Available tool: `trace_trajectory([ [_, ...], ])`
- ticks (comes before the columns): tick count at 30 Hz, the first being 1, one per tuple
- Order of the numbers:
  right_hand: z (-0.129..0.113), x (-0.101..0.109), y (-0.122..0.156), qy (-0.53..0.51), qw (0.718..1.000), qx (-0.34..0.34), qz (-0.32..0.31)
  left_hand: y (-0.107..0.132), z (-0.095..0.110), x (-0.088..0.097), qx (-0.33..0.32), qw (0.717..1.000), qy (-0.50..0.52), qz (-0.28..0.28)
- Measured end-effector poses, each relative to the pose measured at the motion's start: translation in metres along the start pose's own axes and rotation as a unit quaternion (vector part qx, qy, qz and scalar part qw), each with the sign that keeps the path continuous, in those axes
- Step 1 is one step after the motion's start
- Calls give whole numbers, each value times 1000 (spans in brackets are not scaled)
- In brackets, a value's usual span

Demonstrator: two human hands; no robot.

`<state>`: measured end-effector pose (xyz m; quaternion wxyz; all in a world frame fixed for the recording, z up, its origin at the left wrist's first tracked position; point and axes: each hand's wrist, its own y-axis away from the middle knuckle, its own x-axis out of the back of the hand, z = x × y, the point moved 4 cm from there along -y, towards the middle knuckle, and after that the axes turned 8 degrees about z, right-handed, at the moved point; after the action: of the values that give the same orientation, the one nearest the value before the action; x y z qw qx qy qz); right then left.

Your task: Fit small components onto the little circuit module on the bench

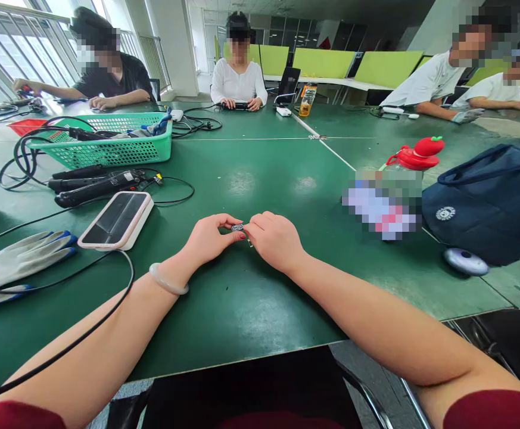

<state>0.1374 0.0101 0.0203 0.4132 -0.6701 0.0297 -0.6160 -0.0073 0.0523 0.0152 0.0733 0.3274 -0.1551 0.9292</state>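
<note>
In the head view my left hand [210,239], with a pale bangle [168,280] on its wrist, is closed. Its thumb and fingertips pinch a small silver-and-black patterned piece [237,227], too small to name. My right hand [274,241] is closed too, its fingertips meeting the same piece from the other side. A tiny gold-coloured bit [249,243] shows below the right fingertips; whether it belongs to the patterned piece I cannot tell. Both hands are just above or resting on the green table [260,310]. The right fingers hide part of what they grip.
To the left lie a phone [117,219], work gloves [27,259], a black handheld device [99,186] and a green basket [108,146] of cables. To the right stand a red-lidded bottle [414,158] and a navy bag [487,202]. Several people sit around the table. A black cable crosses my left forearm.
</note>
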Motion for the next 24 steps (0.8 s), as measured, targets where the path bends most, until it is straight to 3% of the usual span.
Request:
trace_trajectory([
  [9,0,10,1,-58,996,-48,38,0,0,-5,18,979,197,-58],
  [13,9,8,3,-121,986,-104,38,1,-1,-6,46,975,209,-56],
  [18,25,-2,8,-172,962,-207,-49,-1,-5,-5,69,987,142,-40],
  [24,19,-11,11,-188,951,-200,-145,0,-6,-7,92,980,170,-38],
])
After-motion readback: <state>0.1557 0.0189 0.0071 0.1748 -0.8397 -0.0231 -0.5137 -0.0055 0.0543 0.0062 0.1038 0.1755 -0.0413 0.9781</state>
